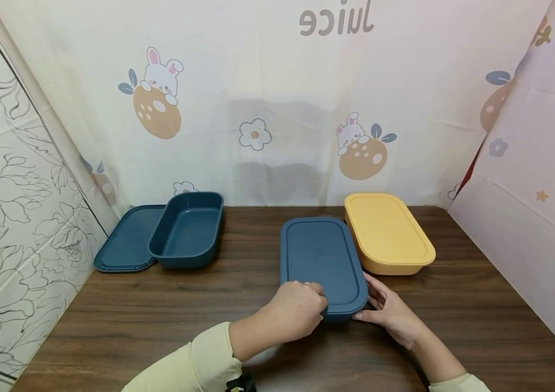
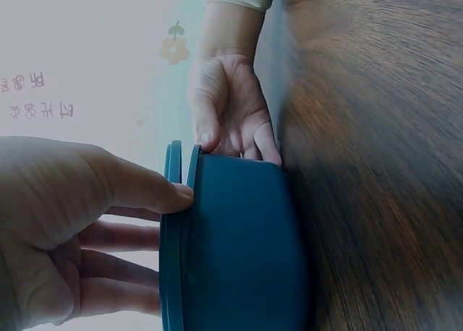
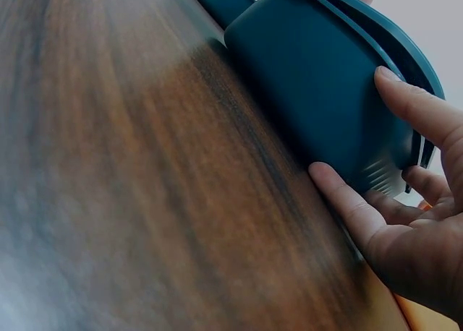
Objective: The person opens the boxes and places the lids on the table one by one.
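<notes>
A dark blue rectangular food container (image 2: 246,251) stands on the table, its matching blue lid (image 1: 323,256) on top. My left hand (image 1: 294,313) pinches the lid at its near edge, thumb at the rim and fingers over the top. At the near right corner my right hand (image 1: 395,318) grips the container, its thumb (image 3: 412,100) at the rim and its fingers along the wall. In the right wrist view a narrow gap shows between lid and container rim along this end. The container's inside is hidden under the lid.
A yellow lidded container (image 1: 390,231) stands close to the right of the blue one. At the back left, an open blue container (image 1: 189,228) stands beside another blue lid (image 1: 127,245). A printed curtain (image 1: 287,109) hangs behind the wooden table (image 1: 159,305).
</notes>
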{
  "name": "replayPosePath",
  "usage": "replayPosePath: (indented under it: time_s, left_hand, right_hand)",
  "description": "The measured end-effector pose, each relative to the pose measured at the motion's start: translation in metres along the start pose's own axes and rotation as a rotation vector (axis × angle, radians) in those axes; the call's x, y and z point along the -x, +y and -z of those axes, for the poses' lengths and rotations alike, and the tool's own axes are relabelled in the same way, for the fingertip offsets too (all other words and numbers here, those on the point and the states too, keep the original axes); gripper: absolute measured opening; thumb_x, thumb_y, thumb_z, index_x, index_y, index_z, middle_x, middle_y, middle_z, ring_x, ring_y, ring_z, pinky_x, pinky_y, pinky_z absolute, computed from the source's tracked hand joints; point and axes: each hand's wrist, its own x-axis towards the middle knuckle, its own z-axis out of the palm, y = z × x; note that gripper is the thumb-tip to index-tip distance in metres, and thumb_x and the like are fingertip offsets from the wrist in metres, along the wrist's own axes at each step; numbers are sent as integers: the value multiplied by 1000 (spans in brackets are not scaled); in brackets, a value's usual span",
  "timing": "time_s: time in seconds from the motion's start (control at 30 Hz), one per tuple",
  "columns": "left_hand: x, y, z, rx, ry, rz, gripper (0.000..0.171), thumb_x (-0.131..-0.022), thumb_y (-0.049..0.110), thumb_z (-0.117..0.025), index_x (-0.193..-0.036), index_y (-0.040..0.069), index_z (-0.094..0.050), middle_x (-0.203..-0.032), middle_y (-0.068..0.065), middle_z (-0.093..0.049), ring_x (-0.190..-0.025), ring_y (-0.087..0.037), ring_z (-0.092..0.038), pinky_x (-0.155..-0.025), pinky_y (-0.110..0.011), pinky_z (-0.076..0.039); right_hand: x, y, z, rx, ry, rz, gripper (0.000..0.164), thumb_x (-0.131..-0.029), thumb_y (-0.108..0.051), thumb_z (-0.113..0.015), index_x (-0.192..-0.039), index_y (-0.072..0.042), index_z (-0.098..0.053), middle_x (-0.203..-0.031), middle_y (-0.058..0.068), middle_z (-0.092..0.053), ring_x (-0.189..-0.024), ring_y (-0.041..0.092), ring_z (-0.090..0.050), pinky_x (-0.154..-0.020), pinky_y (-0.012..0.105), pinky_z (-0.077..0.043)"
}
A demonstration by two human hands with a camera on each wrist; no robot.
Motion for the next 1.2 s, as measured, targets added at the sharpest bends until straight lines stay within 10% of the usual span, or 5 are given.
replayPosePath:
  time_s: [1.2]
  left_hand:
    - [11, -6, -2, 156, 152, -40, 19, -85, 18, -74, -104, 14, -74, -101, 2, -66, -85, -7, -64, -66, -16, -52]
  right_hand:
    - [0, 1, 1, -18, -12, -5, 91, -82, 2, -74, -154, -3, -18, -139, -1, -44, -118, 8, -50, -91, 31, -50]
